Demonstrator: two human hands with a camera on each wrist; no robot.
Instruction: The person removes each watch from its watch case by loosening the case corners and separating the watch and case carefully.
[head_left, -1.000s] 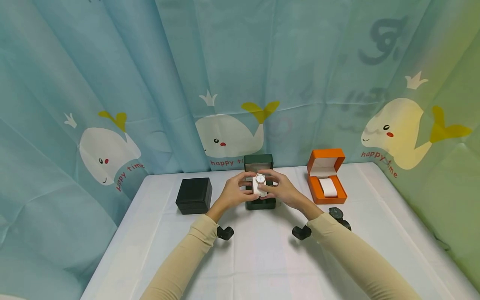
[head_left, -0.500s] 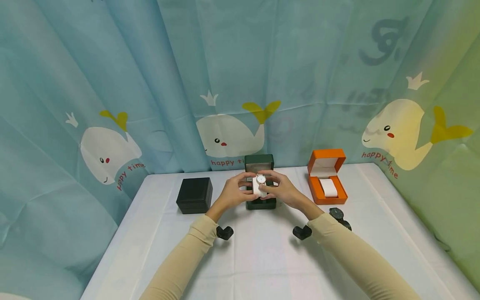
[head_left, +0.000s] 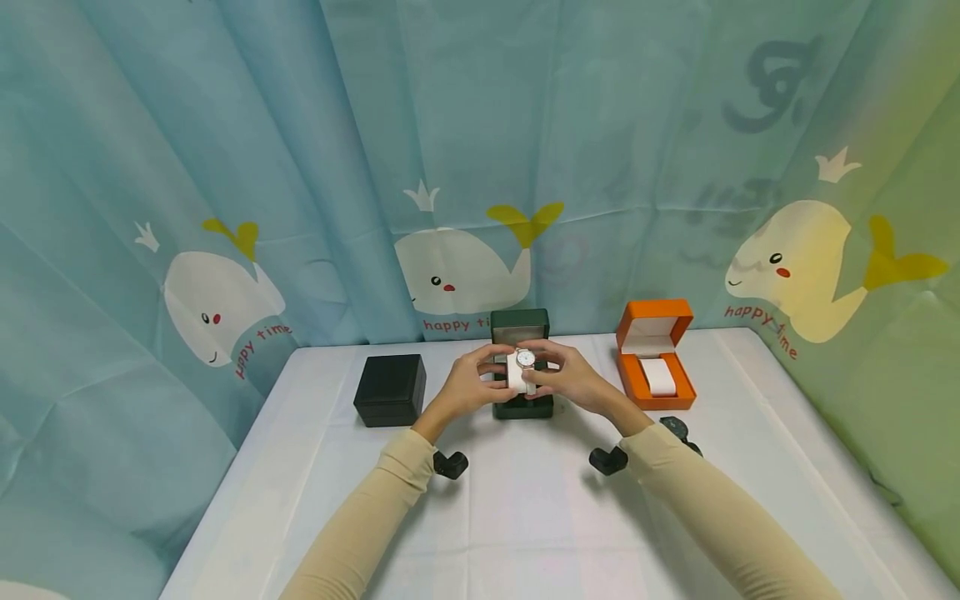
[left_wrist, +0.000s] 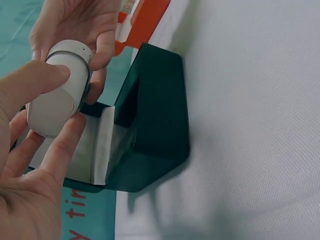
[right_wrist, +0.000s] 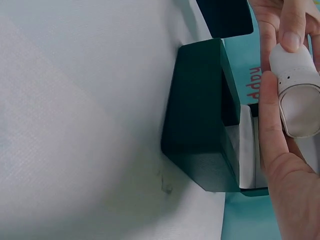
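A white-strapped wristwatch [head_left: 526, 358] with a round pale dial sits around a white watch pillow [head_left: 514, 382], held up in front of the open green watch box [head_left: 519, 320]. My left hand [head_left: 468, 385] grips the pillow; in the left wrist view its thumb presses on the white side and fingers curl below. From the other side my right hand [head_left: 576, 383] pinches the watch and strap between thumb and fingers. Small holes in the white strap [right_wrist: 300, 72] show in the right wrist view. The hands hide much of the box's inside.
To the right stands an open orange watch box [head_left: 656, 397] with a white pillow inside. A closed black box [head_left: 390, 390] is at the left. Dark watches [head_left: 675, 428] lie near the right sleeve. Behind the white table [head_left: 517, 525] hangs a blue curtain [head_left: 480, 167].
The watch and my right hand have shifted very slightly to the right. Both hands keep their hold, and the boxes stay in place.
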